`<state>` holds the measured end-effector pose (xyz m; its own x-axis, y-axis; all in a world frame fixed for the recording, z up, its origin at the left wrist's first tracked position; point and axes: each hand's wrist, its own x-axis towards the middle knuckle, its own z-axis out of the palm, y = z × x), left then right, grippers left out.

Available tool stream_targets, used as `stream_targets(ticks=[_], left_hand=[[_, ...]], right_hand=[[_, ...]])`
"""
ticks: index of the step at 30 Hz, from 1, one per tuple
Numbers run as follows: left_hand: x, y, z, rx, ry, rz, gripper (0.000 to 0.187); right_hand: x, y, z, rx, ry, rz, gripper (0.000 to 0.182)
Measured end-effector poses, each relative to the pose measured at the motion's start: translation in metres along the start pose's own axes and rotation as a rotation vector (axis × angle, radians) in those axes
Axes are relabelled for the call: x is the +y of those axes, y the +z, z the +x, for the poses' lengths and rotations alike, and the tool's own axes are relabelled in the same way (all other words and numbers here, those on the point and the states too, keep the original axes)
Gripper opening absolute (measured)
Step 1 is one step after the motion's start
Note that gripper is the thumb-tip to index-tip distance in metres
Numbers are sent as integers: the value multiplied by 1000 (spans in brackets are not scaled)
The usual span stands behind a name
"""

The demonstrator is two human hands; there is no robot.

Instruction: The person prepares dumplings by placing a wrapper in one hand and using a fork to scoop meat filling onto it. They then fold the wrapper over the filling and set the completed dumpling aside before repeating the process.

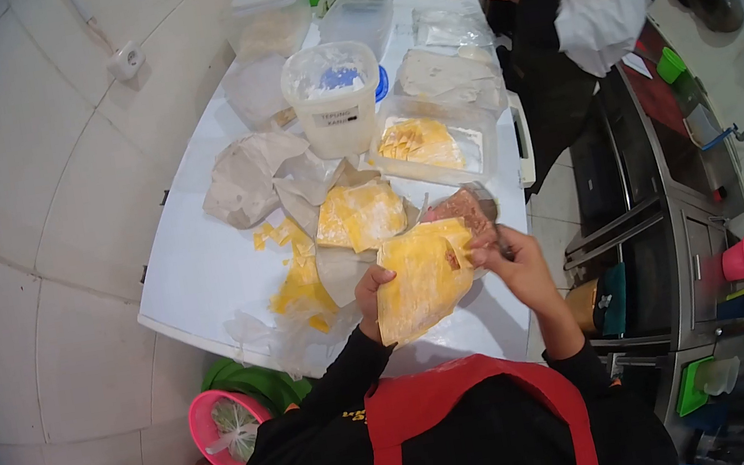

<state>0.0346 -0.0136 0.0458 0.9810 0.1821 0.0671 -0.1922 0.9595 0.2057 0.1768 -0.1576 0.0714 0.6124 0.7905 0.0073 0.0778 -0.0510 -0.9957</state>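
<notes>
My left hand (372,298) grips the left edge of a stack of square yellow dough wrappers (425,294), dusted with white flour and held above the table's front edge. My right hand (520,270) is at the stack's upper right corner with its fingers pinched together; what lies between them is too small to make out. A small brown dab of filling (452,261) shows on the top wrapper near those fingers. Just behind sits pinkish-brown minced filling (464,207), partly covered by the wrappers and my hand. Another floured wrapper stack (358,217) lies on paper beyond my left hand.
Yellow dough scraps (300,277) lie at the left. A white flour tub (334,108) stands mid-table near a clear tray (474,145) of folded yellow pieces. Crumpled brown paper (241,180) lies beside the tub. A co-worker (596,26) stands at the table's right side.
</notes>
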Motion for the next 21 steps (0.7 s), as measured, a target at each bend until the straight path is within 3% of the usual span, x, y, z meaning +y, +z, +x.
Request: stream_targets(ticks=[5, 10, 13, 14, 15, 17, 18, 21], left_hand=[[-6, 2, 3, -30, 18, 84, 85], [-12, 1, 1, 72, 28, 160, 81], [-15, -18, -4, 164, 51, 291, 78], [-17, -20, 1, 167, 53, 336, 78], [-17, 2, 5, 80, 75, 437, 79], [-21, -13, 11, 7, 89, 387, 80], [-22, -16, 12, 12, 73, 333, 80], [-26, -18, 13, -14, 21, 262, 79]], right_hand=[[-6, 10, 3, -24, 57, -164, 22], [-18, 20, 0, -2, 70, -392, 24], [4, 15, 4, -17, -85, -443, 21], [16, 13, 6, -27, -150, -384, 23], [16, 11, 6, -32, -107, -357, 24], [15, 5, 6, -98, 13, -289, 23], [16, 3, 6, -85, -126, -319, 22], [23, 0, 2, -126, 24, -258, 25]])
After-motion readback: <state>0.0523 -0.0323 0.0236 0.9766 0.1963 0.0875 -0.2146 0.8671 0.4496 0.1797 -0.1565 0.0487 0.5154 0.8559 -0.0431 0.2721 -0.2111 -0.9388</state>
